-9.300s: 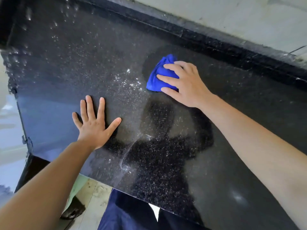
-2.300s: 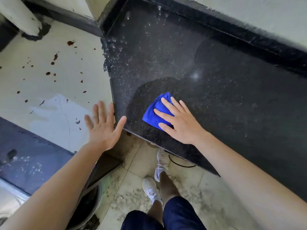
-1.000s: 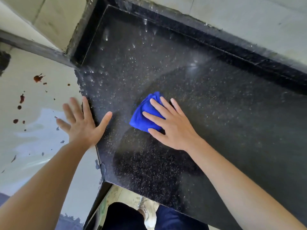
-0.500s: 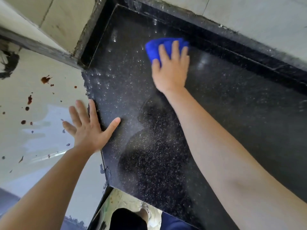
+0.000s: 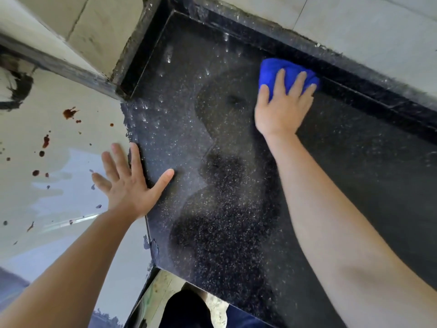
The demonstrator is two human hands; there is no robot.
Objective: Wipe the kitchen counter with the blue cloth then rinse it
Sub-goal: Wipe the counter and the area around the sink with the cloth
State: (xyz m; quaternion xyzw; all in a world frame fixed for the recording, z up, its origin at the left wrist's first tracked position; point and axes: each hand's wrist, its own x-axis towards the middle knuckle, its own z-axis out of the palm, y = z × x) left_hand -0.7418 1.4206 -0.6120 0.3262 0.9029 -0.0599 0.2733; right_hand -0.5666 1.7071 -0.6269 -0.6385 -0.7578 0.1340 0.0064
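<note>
The counter [image 5: 248, 185], dark and speckled, fills the frame centre; droplets [image 5: 165, 55] remain at upper centre. The right hand [image 5: 282, 107] presses flat, fingers spread, on the bunched cloth [image 5: 276, 67] against the back ledge at upper right, probably to clear that seam; the left hand [image 5: 128, 183], splayed and holding nothing, rests at the counter's left edge, likely as a brace.

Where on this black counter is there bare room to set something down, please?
Nearly everywhere: the counter is bare right of the right hand and between both arms. Occupied spots: the blue cloth against the back ledge, and the left hand over the left edge.
</note>
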